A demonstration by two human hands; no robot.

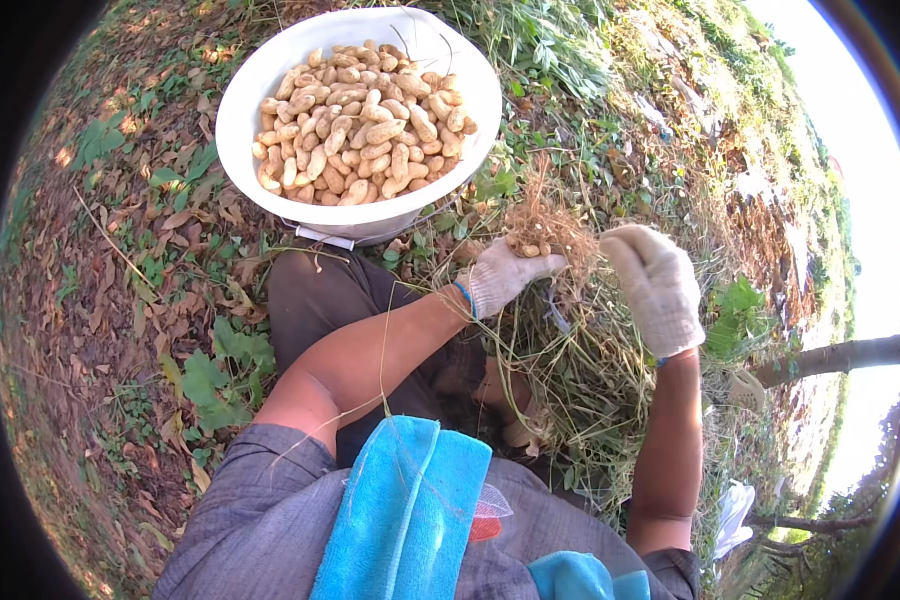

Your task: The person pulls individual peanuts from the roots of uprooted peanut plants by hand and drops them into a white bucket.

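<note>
My left hand (506,277), in a pale knit work glove, grips a peanut plant by its root end. Brown fibrous roots (555,225) fan out above the thumb, and a few peanuts (531,248) show among them against the glove. Just right of the roots, my right hand (652,289) is raised in a matching glove with its fingers bent together; whether anything is between the fingertips cannot be seen. A white plastic bucket (244,161) full of unshelled peanuts (375,131) stands beyond my knee, its wire handle hanging on the near side.
Pulled plant stems and leaves (592,390) are heaped below and between my hands. Dry leaves and weeds cover the ground at left. More cut greenery (547,45) lies right of the bucket. A tree trunk (832,360) and a white bag (733,517) are at far right.
</note>
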